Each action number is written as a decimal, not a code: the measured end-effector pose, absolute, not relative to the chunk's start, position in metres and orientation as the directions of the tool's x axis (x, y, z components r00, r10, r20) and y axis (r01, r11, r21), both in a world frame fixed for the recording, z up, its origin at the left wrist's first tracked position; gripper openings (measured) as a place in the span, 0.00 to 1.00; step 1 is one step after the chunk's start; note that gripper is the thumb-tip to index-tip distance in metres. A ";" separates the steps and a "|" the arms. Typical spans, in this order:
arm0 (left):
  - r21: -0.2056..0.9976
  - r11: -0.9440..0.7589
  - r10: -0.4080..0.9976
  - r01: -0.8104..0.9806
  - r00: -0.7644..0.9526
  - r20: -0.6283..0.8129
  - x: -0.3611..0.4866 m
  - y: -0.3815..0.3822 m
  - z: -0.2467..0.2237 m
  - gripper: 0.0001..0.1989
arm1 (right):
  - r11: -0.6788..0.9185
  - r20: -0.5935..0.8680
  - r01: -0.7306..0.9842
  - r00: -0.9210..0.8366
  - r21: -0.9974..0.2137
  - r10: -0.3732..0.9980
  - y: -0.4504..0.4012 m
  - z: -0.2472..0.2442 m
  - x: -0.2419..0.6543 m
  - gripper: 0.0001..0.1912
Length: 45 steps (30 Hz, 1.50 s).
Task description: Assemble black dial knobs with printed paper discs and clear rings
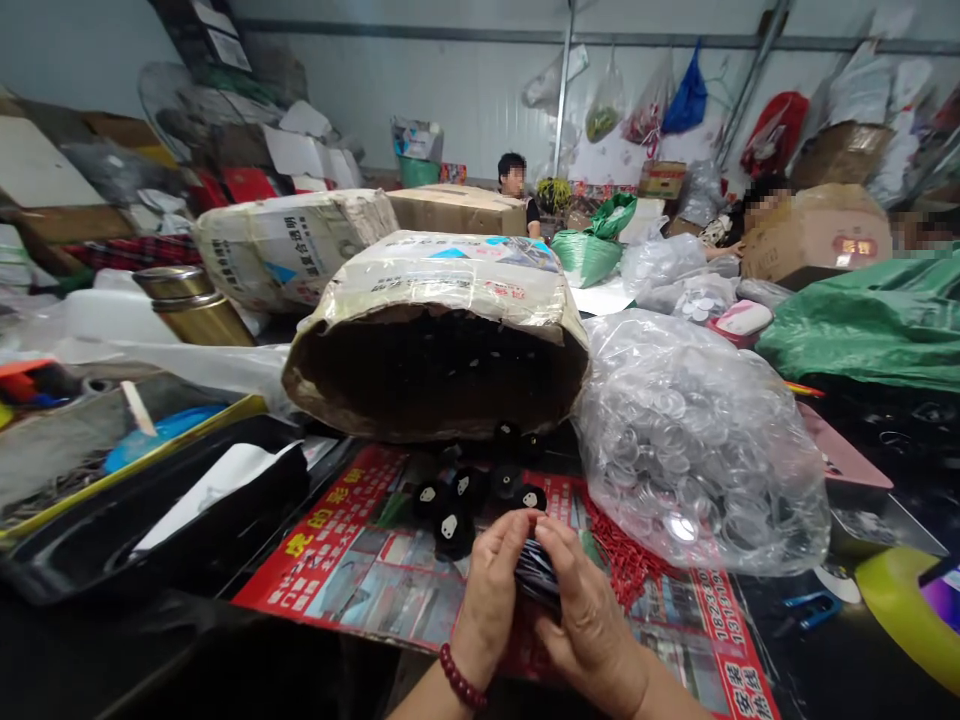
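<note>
Both of my hands meet low in the middle of the head view, closed around a dark, shiny, ridged piece (537,568) whose exact kind I cannot make out. My left hand (491,575), with a dark red bead bracelet (459,678) at its wrist, presses on one side. My right hand (589,610) wraps the other side, and both thumbs come together at the top. Just beyond the fingers, several black round pieces (454,530) with pale marks lie on a red printed sheet (337,570). Red thin strips (626,545) are heaped beside my right hand.
A wide-mouthed sack (450,270) lies facing me, with dark contents. To its right sits a clear bag (697,440) of transparent round pieces. A black tray (225,540) and gold flask (199,310) are left; blue snips (814,608) lie right. People sit at the back.
</note>
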<state>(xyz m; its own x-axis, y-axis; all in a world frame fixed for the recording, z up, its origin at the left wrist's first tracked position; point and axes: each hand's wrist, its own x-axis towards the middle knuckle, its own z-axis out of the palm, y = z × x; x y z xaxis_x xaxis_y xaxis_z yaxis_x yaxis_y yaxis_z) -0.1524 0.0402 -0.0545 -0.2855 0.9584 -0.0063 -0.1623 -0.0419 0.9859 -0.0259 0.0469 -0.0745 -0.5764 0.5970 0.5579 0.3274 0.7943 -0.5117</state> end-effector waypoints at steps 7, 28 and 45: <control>0.998 -0.044 0.947 -0.054 -0.319 0.024 -0.150 0.044 -0.057 0.17 | 0.715 0.495 0.399 -0.527 -0.574 0.691 0.043 -0.073 -0.025 0.33; 0.998 -0.036 0.977 -0.042 -0.210 0.026 -0.148 0.023 -0.052 0.18 | 0.698 0.484 0.441 -0.508 -0.564 0.713 0.035 -0.079 -0.022 0.34; 0.993 0.050 0.990 -0.106 -0.128 -0.063 -0.153 0.020 -0.063 0.25 | 0.547 0.303 0.454 -0.504 -0.703 0.809 0.050 -0.066 -0.024 0.33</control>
